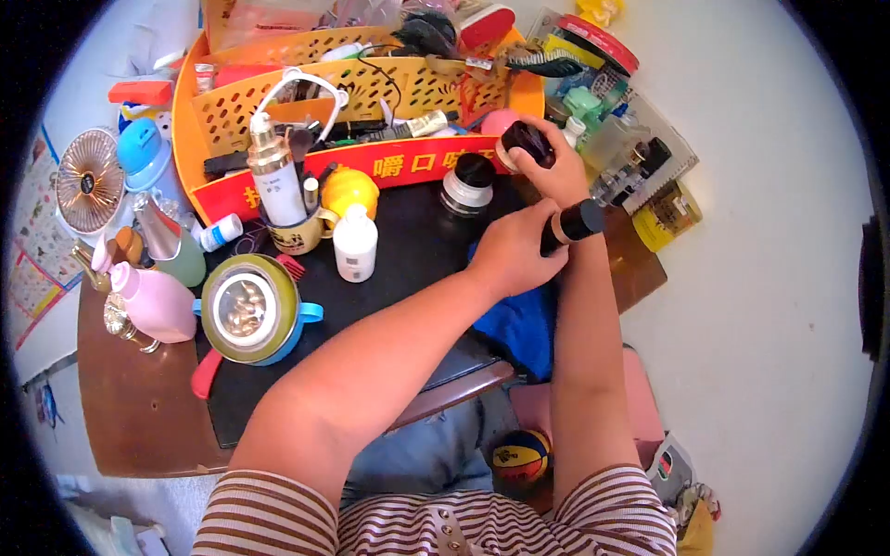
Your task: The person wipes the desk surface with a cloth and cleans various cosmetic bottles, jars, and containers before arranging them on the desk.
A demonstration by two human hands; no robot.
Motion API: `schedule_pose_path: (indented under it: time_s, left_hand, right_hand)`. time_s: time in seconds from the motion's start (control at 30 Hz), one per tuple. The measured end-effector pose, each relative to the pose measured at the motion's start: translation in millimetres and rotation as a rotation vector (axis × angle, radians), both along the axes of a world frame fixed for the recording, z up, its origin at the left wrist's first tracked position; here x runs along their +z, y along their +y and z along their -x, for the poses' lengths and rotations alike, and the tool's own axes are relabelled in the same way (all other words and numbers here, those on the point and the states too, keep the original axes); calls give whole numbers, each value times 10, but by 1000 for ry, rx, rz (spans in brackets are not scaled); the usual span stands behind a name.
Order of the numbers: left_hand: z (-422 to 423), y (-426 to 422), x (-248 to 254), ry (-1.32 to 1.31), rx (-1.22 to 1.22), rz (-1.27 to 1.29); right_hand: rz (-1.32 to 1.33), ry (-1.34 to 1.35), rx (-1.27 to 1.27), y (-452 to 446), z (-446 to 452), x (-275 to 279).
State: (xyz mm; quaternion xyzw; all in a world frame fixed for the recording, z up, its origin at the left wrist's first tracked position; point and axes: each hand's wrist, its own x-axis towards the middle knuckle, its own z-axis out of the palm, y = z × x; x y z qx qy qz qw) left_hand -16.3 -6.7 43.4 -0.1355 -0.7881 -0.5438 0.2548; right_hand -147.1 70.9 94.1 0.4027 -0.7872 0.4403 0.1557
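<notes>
A dark-topped jar [528, 144] is clamped in the fingers of the right hand [563, 173], beside the front of the orange rack [187, 139]; a black-capped bottle [581, 220] is gripped by the left fingers [549, 215], above the right forearm. Either could be dropped if its smooth, rounded surface is held too loosely. The squat black-lidded jar [467, 188] might be knocked by a low sweep of the left hand [513, 252]. The rack is formed of perforated, seemingly plastic panels; the white bottle [355, 246] is smooth and round-shouldered.
</notes>
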Motion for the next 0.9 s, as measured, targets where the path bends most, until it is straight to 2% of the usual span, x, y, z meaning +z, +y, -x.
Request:
schedule_pose_path:
  time_s: [0.07, 0.13, 0.27, 0.3, 0.4, 0.5, 0.67, 0.73, 0.8, 0.87, 0.9]
  left_hand:
    - [13, 3, -15, 11, 5, 15]
    - [4, 6, -9, -5, 4, 17]
    - [13, 12, -38, 4, 23, 44]
    - [9, 15, -31, 27, 19, 28]
    - [-6, 4, -12, 5, -9, 23]
    - [-52, -8, 41, 0, -24, 15]
    - [-51, -20, -1, 29, -38, 47]
    - [-74, -15, 17, 1, -39, 78]
    - [-66, -11, -8, 39, -32, 96]
    - [-61, -3, -18, 45, -37, 95]
    - [-66, -5, -12, 51, -41, 95]
  right_hand:
    - [-14, 16, -79, 121, 178, -152]
    - [-164, -68, -119, 188, 261, -220]
    - [-456, -156, -41, 286, 417, -429]
    - [-456, -156, -41, 278, 403, -414]
    - [-220, -4, -48, 185, 353, -393]
    - [-200, 144, 9, 30, 110, -175]
    - [-294, 161, 107, -92, 47, -275]
    - [-370, 347, 68, -110, 3, -320]
    - [-390, 308, 61, -101, 2, -316]
    - [-333, 131, 65, -96, 28, -300]
    - [-242, 176, 57, -89, 25, -290]
